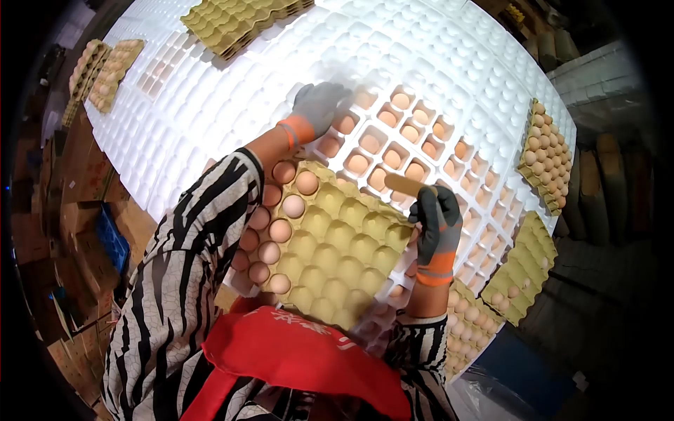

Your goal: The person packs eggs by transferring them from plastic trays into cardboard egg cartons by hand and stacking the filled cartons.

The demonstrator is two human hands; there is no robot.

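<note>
My left hand, in a grey glove with an orange cuff, reaches over the white foam egg trays, just beside cells that hold brown eggs. Its fingertips are blurred and partly hidden, so whether it grips an egg does not show. My right hand, gloved in the same way, is closed on a flat wooden stick that points left over the filled cells. In front of me lies a yellowish pulp egg tray, with eggs left only along its left side.
A stack of pulp trays rests on the foam at the back. Full egg trays stand at far left, and another at right. A nearly bare pulp tray lies at lower right. Cardboard boxes line the left.
</note>
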